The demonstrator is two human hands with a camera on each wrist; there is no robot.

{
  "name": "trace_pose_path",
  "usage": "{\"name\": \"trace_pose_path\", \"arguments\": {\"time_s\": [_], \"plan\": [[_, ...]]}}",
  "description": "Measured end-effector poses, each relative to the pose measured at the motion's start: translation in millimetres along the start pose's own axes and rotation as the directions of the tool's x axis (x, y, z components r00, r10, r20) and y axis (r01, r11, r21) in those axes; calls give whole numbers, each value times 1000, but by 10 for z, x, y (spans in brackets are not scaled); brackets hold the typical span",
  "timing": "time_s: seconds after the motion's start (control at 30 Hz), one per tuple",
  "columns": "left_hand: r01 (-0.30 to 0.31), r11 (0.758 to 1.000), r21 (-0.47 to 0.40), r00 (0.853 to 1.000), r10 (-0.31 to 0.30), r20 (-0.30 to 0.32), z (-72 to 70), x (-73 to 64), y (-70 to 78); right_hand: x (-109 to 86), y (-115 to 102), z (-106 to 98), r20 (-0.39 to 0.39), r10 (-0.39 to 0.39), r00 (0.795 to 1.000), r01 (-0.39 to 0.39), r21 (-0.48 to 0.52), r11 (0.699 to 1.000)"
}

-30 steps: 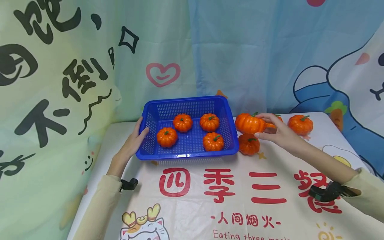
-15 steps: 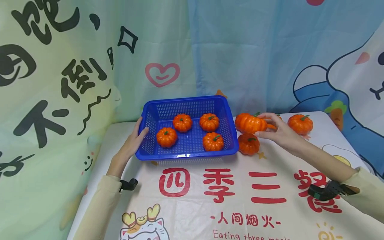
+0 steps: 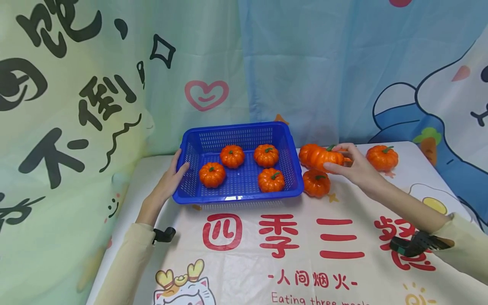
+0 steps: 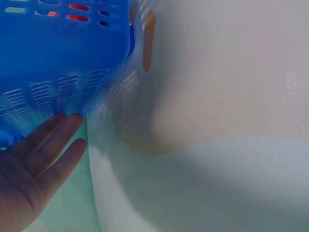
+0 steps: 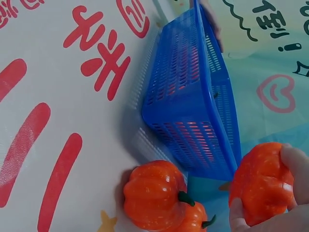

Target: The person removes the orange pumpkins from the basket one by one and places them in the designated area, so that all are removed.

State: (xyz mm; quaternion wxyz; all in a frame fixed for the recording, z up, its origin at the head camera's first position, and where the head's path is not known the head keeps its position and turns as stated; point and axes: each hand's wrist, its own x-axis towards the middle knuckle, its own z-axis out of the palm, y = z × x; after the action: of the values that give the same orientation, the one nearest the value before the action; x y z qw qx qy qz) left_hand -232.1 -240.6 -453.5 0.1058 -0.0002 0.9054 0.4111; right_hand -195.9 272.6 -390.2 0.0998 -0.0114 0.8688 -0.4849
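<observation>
Small glossy orange pumpkins with green stems lie in and beside a blue plastic basket (image 3: 238,198). My right hand (image 3: 352,163) pinches one pumpkin (image 3: 324,160) between thumb and fingers, just right of the basket; it fills the lower right of the right wrist view (image 5: 258,186). Another pumpkin (image 3: 306,153) shows partly behind the held one, and one more (image 3: 316,184) sits in front of it. My left hand (image 3: 167,180) rests at the basket's left side, thumb over the rim; its fingers (image 4: 58,166) lie nearly straight against the slotted wall in the left wrist view.
Inside the basket lie several pumpkins, one of them at the front right (image 3: 271,180). Another pumpkin (image 3: 382,158) stands at the table's back right. A printed cloth (image 3: 282,262) covers the table, and a patterned curtain (image 3: 297,76) hangs directly behind.
My right hand has shifted the held pumpkin slightly right and turned it, uncovering more of the pumpkin behind. My left hand and the basket stay put.
</observation>
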Motion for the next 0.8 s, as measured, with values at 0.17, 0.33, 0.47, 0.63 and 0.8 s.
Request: {"name": "trace_pose_path", "arguments": {"time_s": [0.17, 0.33, 0.47, 0.63, 0.8], "plan": [[4, 1000, -3, 1000, -4, 4, -1, -1, -6, -19, -2, 34, -23, 14, 1000, -16, -72, 997], [2, 1000, -3, 1000, -2, 5, -1, -5, 4, -39, 41, 0, -12, -10, 1000, 8, -194, 981], [2, 1000, -5, 1000, -2, 4, 2, -8, 12, -68, 135, -75, -15, -41, 999, 34, -338, 940], [4, 1000, -9, 1000, -4, 6, 2, -4, 7, -113, 336, -215, -43, -42, 998, 20, -419, 908], [5, 1000, -4, 1000, -5, 6, -1, 6, 3, -139, 592, -355, -80, -21, 997, -16, -431, 902]]}}
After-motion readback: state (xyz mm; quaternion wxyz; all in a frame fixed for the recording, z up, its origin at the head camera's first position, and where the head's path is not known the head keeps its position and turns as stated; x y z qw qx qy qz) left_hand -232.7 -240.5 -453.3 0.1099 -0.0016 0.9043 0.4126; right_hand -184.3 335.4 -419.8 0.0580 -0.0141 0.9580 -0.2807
